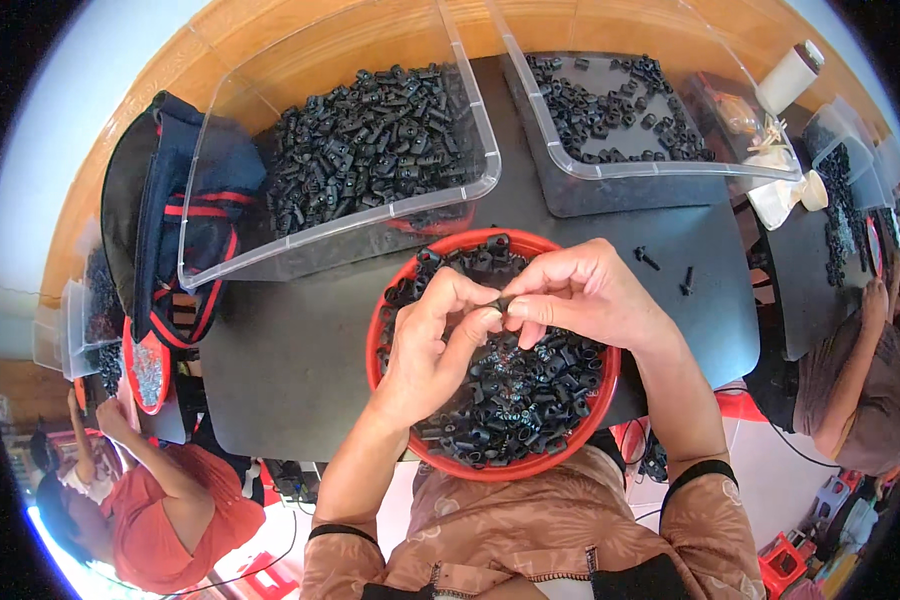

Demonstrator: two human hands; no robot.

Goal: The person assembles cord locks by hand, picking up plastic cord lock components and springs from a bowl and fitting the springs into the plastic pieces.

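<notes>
Black plastic clip (501, 303), pinched between the left hand (432, 345) and right hand (580, 295), hovers over the red bowl (610, 385) at the tabletop's (280, 370) near edge; fingertip grips should stay firm and aligned.

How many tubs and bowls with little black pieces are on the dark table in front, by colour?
Clear plastic tubs: 2, one on the left and one on the right
Red round bowl: 1, under the left hand and right hand
Total: 3
</notes>
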